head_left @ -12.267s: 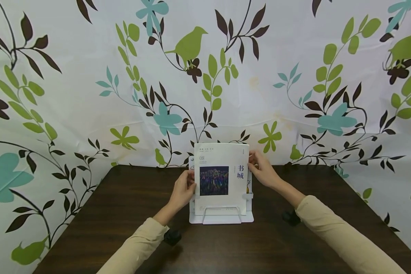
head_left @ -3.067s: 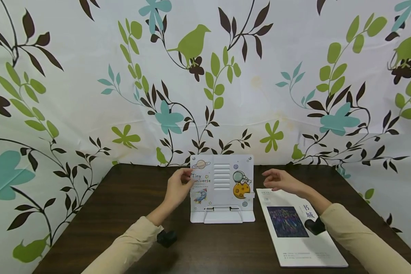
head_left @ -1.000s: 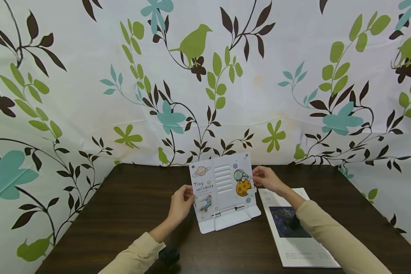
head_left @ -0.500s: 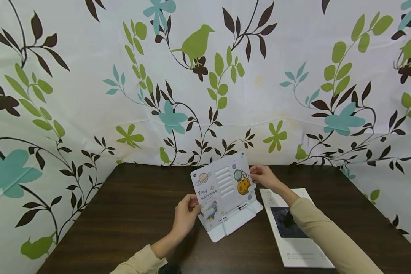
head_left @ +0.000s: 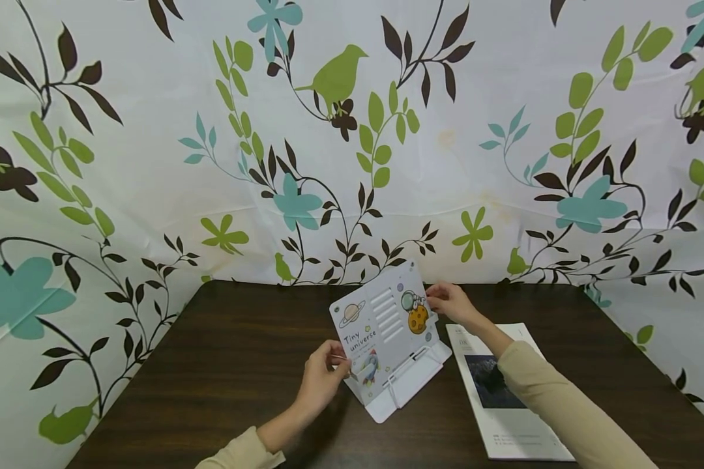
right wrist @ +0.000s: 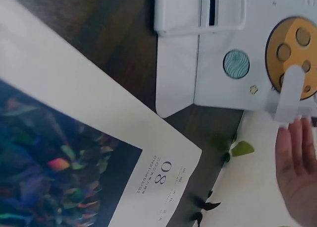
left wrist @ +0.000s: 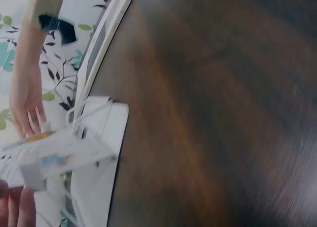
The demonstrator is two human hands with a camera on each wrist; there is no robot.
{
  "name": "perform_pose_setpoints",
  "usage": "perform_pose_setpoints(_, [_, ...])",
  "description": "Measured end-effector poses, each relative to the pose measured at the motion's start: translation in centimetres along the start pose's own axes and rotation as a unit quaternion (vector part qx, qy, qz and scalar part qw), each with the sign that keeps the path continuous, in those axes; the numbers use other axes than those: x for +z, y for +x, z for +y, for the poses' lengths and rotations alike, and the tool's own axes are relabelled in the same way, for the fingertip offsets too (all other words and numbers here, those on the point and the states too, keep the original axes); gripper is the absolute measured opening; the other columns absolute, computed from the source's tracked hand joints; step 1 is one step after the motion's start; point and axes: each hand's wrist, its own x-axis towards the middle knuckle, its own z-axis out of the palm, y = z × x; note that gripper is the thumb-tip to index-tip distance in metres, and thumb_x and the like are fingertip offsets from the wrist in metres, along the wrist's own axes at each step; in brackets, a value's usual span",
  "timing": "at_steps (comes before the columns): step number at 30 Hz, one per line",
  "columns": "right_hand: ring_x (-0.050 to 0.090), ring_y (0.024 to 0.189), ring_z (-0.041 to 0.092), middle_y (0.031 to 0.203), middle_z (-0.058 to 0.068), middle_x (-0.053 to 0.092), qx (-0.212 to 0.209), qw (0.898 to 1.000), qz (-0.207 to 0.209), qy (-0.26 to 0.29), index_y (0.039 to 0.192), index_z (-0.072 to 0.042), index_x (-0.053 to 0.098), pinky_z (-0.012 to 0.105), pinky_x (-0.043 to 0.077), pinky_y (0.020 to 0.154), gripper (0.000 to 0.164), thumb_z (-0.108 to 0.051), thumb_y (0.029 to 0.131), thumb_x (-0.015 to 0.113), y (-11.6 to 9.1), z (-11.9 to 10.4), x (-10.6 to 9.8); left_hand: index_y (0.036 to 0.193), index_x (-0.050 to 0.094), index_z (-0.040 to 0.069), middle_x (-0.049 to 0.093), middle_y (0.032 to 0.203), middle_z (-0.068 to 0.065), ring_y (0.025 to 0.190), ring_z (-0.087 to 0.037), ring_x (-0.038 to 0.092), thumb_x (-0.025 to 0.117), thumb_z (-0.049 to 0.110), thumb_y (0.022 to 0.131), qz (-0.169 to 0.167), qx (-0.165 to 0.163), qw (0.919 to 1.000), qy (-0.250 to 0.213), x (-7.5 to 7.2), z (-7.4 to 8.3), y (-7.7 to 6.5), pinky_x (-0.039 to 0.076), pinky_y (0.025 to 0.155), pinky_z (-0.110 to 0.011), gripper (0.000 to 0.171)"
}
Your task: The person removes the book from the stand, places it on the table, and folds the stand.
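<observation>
A white book stand [head_left: 390,339] with "Tiny universe" space drawings stands turned at an angle on the dark table. My left hand [head_left: 319,374] pinches at its lower left edge, beside a small white page clip [head_left: 361,372]; in the left wrist view, the fingers [left wrist: 20,207] are right at the white clip block [left wrist: 32,175]. My right hand [head_left: 448,301] is at the stand's right edge. In the right wrist view, its nearly straight fingers [right wrist: 297,138] have their tips right at the edge by the right page clip [right wrist: 290,93]. The right thumb is hidden there.
A white magazine [head_left: 504,391] with a dark cover picture lies right of the stand, partly under my right forearm. Behind the dark wooden table [head_left: 223,365] hangs a leaf-and-bird patterned curtain [head_left: 352,143].
The magazine went from the stand to the table on the right. The stand then turned, its left side coming nearer. Just now the left page clip came into view beside my left fingers.
</observation>
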Motion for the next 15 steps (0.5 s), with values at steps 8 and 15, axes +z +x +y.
perform_pose_setpoints(8, [0.060,0.083,0.028,0.093,0.016,0.058,0.028,0.999,0.036,0.021,0.115,0.010,0.048,0.038,0.054,0.072,0.032,-0.007,0.088,0.053,-3.7,-0.3,0.4,0.106,0.056,-0.004,0.061,0.096,-0.017,0.078,-0.016,0.061,0.065,-0.004,0.077,0.016,0.043,0.9983,0.037,-2.6,2.4,3.5,0.051,0.062,-0.019,0.030])
perform_pose_setpoints(15, [0.064,0.083,0.022,0.104,0.022,0.059,0.149,0.983,-0.005,0.108,0.120,0.010,0.044,0.038,0.054,0.075,0.038,-0.012,0.089,0.053,-7.4,-0.6,3.1,0.115,0.058,0.003,0.062,0.104,-0.014,0.088,-0.024,0.061,0.066,0.001,0.079,-0.021,0.130,0.9869,0.094,-3.9,4.6,6.4,0.053,0.065,-0.023,0.036])
